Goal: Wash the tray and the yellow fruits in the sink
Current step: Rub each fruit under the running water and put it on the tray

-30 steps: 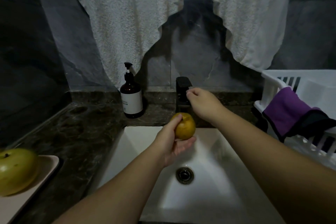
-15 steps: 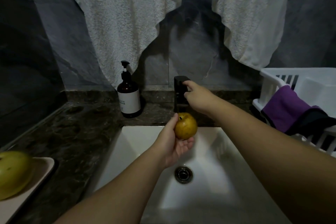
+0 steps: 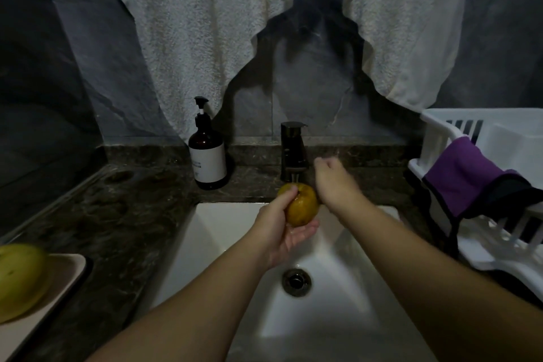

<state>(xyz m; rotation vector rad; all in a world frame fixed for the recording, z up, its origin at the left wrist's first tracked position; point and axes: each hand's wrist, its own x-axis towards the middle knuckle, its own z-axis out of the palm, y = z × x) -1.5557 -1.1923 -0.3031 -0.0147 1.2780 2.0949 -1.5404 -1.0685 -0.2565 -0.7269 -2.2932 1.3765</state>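
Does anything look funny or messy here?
Only a little: the purple cloth hangs crookedly over the white rack's edge. The fruit is simply being rinsed over the sink.

glossy white sink, dark veined stone counter, matt black faucet, fluffy towel.

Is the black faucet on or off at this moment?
On. A thin stream of water runs from the faucet spout onto the yellow fruit, which looks wet and is held under it by the left hand.
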